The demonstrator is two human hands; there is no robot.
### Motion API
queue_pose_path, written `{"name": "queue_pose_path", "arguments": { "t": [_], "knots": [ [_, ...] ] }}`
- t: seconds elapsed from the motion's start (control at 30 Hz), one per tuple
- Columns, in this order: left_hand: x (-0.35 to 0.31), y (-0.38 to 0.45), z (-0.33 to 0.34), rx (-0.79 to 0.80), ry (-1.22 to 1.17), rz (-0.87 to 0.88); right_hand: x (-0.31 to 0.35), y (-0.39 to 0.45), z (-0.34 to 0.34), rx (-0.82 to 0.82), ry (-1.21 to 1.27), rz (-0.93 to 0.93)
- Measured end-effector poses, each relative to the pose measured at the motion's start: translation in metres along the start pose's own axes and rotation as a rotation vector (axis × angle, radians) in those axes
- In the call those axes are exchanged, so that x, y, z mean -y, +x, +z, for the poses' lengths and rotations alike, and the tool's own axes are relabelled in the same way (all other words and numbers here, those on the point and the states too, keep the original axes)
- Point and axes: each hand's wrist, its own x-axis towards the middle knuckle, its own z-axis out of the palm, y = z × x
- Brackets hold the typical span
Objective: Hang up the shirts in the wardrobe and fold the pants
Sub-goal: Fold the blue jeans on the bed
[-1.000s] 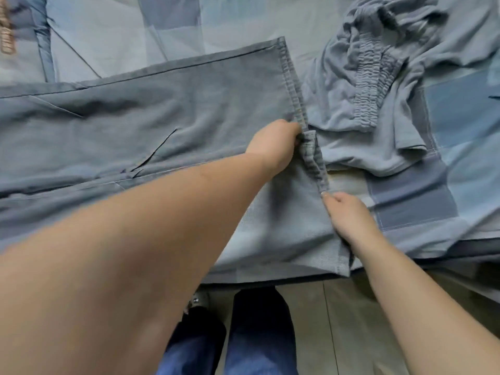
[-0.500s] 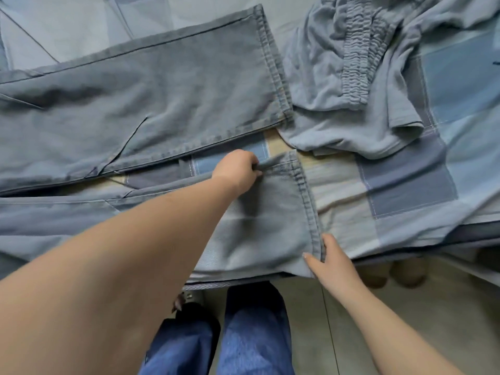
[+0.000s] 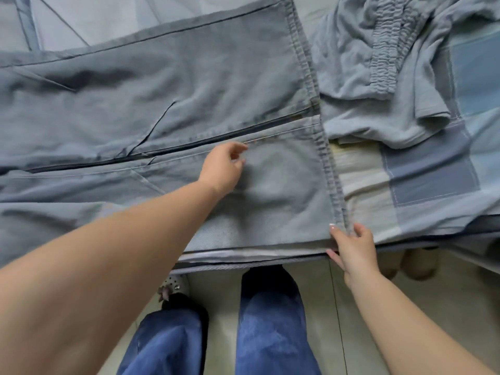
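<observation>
The grey pants (image 3: 167, 85) are lying spread across the bed (image 3: 433, 169), the two legs side by side with hems to the right. The right hand (image 3: 351, 247) is pinching the near leg's hem corner at the bed's edge. The left hand (image 3: 223, 166) is hovering over that leg's upper seam, fingers loosely curled and gripping nothing. Before lifting, I'd say she needs both corners held firmly and evenly, or the legs won't be stacking squarely.

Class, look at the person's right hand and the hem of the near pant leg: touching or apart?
Touching. The head view shows the right hand pinching the near corner of the pant leg hem at the bed edge.
</observation>
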Motion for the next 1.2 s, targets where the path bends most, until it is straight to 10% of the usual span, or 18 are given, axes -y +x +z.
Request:
{"name": "queue_pose_path", "arguments": {
  "t": [0.27, 0.83, 1.2],
  "knots": [
    [0.131, -0.116, -0.083, -0.086, -0.302, -0.260, -0.074, -0.097, 0.085, 0.120, 0.173, 0.329],
    [0.400, -0.246, -0.336, -0.741, -0.953, -0.768, -0.197, -0.355, 0.420, 0.658, -0.050, 0.374],
    [0.488, -0.211, -0.436, -0.936, -1.183, -0.967, -0.222, -0.398, 0.512, 0.512, 0.280, 0.411]
  ]
}}
